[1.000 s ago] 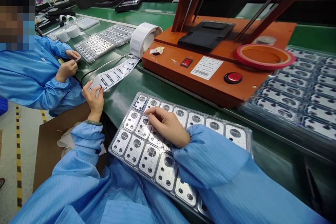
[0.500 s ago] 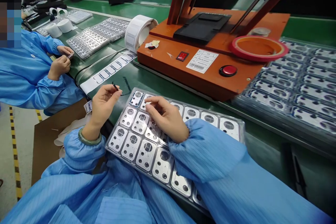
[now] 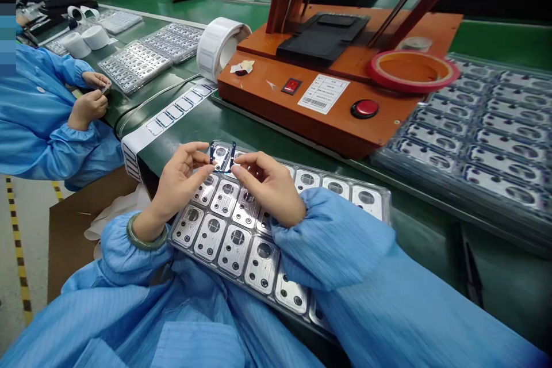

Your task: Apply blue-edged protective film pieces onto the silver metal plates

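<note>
**Right sleeve** (image 3: 332, 238): pale blue striped cuff, lying across the tray's right part and covering some plates.
**Left cuff** (image 3: 146, 240): gathered at the wrist, with a green bangle (image 3: 146, 240) around it.
**Tray** (image 3: 170, 236): clear, holding rows of metal plates (image 3: 235, 250), its long edge just beside the belt.
**Left hand** (image 3: 181, 175): thumb and fingertips pressed together, pinching the frame's left edge; other fingers loosely spread.
**Right hand** (image 3: 269, 187): pinching the frame's right edge in the same way.
**Frame** (image 3: 222, 156): small, thin, dark blue, held between both hands over the tray's top left plate; contact with the plate cannot be told. Gripped only at its sides, its open middle stays clear of the fingers.
**Strip** (image 3: 172, 112): white backing with blue-outlined labels, lying on the green belt (image 3: 259, 138) and trailing from a label roll (image 3: 219, 49).
**Machine** (image 3: 310, 109): orange, with a red button (image 3: 364, 108).
**Stacked trays** (image 3: 470, 138): right of the machine.
**Co-worker** (image 3: 38, 109): at left, hands (image 3: 88, 109) pinching a small piece.
</note>
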A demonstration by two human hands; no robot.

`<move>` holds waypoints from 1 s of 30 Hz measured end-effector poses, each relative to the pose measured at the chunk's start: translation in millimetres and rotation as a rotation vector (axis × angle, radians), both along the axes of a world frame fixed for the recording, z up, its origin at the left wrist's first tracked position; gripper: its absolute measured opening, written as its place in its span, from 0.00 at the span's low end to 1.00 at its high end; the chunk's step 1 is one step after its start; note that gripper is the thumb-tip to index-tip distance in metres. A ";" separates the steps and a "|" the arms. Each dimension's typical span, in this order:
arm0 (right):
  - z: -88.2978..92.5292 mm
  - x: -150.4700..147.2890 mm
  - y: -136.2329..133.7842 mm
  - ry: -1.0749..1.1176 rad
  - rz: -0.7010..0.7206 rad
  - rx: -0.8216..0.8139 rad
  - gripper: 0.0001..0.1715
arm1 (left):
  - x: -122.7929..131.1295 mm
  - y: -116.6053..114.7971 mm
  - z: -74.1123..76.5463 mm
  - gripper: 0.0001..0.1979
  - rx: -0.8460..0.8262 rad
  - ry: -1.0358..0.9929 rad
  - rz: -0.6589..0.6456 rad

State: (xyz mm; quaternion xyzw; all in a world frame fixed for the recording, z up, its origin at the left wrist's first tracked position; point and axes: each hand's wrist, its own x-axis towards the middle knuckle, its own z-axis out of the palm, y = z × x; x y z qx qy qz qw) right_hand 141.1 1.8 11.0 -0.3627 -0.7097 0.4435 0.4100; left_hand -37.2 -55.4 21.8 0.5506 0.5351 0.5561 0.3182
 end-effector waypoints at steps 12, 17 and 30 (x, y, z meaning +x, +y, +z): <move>3.6 0.5 -3.8 -0.006 0.034 0.159 0.05 | 3.5 1.0 0.6 0.20 -0.018 -0.112 0.021; 3.2 0.2 -3.4 -0.018 0.022 0.127 0.05 | -0.8 2.0 1.0 0.08 -0.088 -0.055 0.045; 14.5 7.6 5.9 -0.155 -0.002 -0.164 0.09 | 2.9 24.7 1.7 0.08 -0.233 0.175 -0.033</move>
